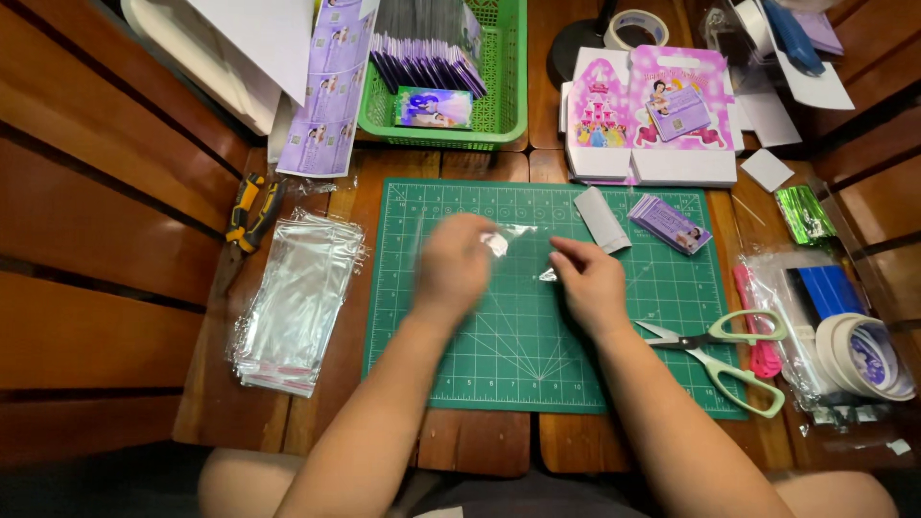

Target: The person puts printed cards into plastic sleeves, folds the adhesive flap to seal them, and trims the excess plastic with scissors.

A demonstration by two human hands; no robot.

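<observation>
I see my left hand [451,264] and right hand [587,280] each pinching an end of a clear plastic sleeve [518,251] stretched between them; it looks light, limp, slippery; best gripped at its edges.

Both forearms are extended forward from the bottom of the view and angled inward toward each other. The left hand [453,264] is held palm down, blurred, its fingers curled (their exact closure cannot be told). The right hand [590,283] is held just beside it, knuckles up, with thumb and forefinger pinched together at its inner tip, toward the left hand.
</observation>
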